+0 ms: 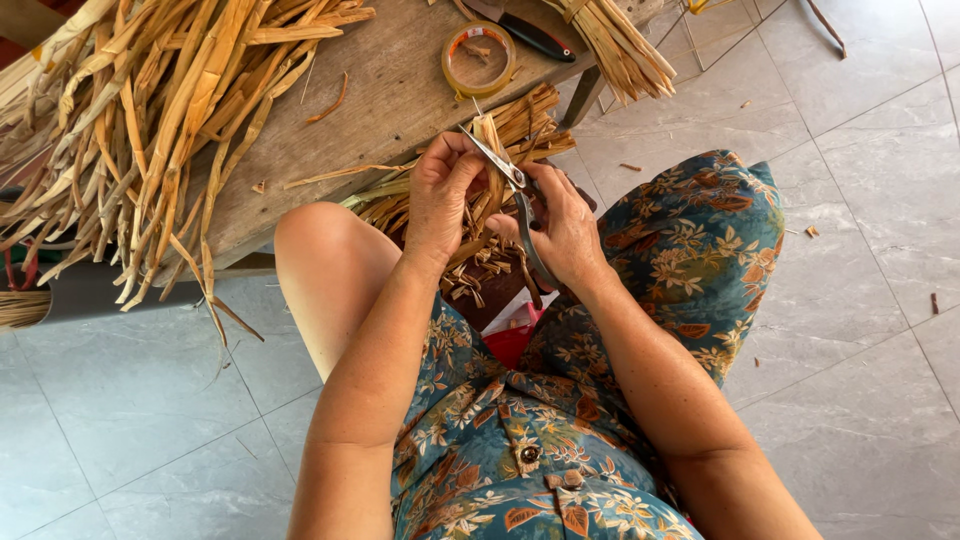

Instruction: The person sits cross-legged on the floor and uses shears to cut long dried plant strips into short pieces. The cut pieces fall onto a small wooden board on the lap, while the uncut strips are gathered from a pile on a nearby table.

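Left hand (pixel 442 195) pinches a dried leaf strip (pixel 490 150), long axis toward 12 o'clock; right hand (pixel 565 232), at its 4 o'clock, grips scissors (pixel 515 195) closing across it, over the lap.

The strips (pixel 140 110) lie on the left of the surface (pixel 390 90). The tape roll (pixel 478 58) lies on its far right, with a knife (pixel 530 33) just behind it. The woven piece (pixel 500 180) is between surface and lap, under both hands.
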A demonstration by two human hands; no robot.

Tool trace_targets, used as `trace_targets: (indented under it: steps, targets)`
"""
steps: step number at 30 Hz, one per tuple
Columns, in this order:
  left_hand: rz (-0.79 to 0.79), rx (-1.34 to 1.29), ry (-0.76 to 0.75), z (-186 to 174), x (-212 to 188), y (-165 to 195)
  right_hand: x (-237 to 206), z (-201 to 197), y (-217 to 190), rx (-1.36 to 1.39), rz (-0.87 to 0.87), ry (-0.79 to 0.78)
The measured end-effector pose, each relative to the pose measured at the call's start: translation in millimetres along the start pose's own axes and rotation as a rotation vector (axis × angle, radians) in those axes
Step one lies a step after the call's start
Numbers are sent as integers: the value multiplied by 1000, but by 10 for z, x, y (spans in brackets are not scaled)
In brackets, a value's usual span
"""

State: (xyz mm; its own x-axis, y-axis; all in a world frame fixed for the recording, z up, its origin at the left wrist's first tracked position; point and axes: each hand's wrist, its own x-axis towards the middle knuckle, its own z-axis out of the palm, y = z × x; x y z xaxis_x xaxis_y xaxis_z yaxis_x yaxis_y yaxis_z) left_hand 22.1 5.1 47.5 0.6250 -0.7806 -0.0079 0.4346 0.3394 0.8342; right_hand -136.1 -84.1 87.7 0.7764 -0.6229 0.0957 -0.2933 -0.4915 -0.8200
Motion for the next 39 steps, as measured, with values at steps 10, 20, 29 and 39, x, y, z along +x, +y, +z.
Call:
trace_targets:
  steps: [10, 20, 29, 39]
  targets:
    - [-45, -1, 15, 65, 13, 27, -23, 146, 101, 65, 93, 103]
    - [-64, 118, -3, 77, 24, 19, -7, 82, 41, 100, 101, 117]
    - [-51, 176, 6, 53, 26, -13, -18, 121, 89, 425, 282, 82]
    - [-38, 178, -186, 200, -144, 50, 186, -61, 415, 752, 102, 238]
